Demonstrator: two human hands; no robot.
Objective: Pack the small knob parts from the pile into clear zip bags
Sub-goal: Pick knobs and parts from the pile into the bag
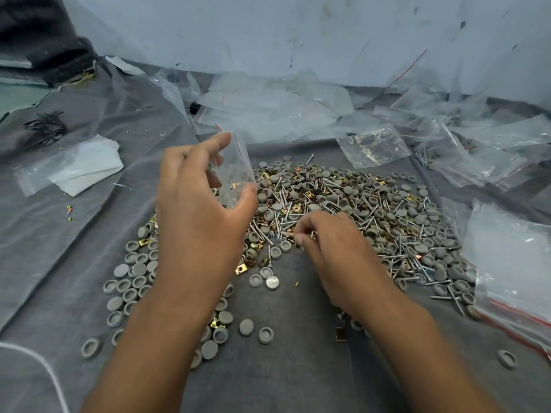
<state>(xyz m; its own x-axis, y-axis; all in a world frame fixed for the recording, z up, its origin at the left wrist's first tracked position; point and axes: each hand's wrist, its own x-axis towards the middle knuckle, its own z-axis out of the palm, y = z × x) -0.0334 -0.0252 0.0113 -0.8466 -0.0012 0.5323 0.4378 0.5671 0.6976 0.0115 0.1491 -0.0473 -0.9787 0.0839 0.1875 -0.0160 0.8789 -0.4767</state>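
Note:
A wide pile [351, 204] of grey round knob caps, silver screws and brass clips covers the grey cloth in front of me. My left hand [199, 210] holds a small clear zip bag [235, 171] upright above the pile's left edge, thumb and fingers curled around it. A few small parts show inside the bag. My right hand [331, 248] is down on the pile's near edge, its fingertips pinching small screws and clips. More grey caps [131, 281] lie scattered at the lower left.
Empty clear zip bags [268, 108] lie heaped behind the pile. More bags [512, 263], some filled, are at the right. A folded white bag [86, 168] and black wire pieces [44, 129] lie at the left. A pale plastic sheet hangs at the back.

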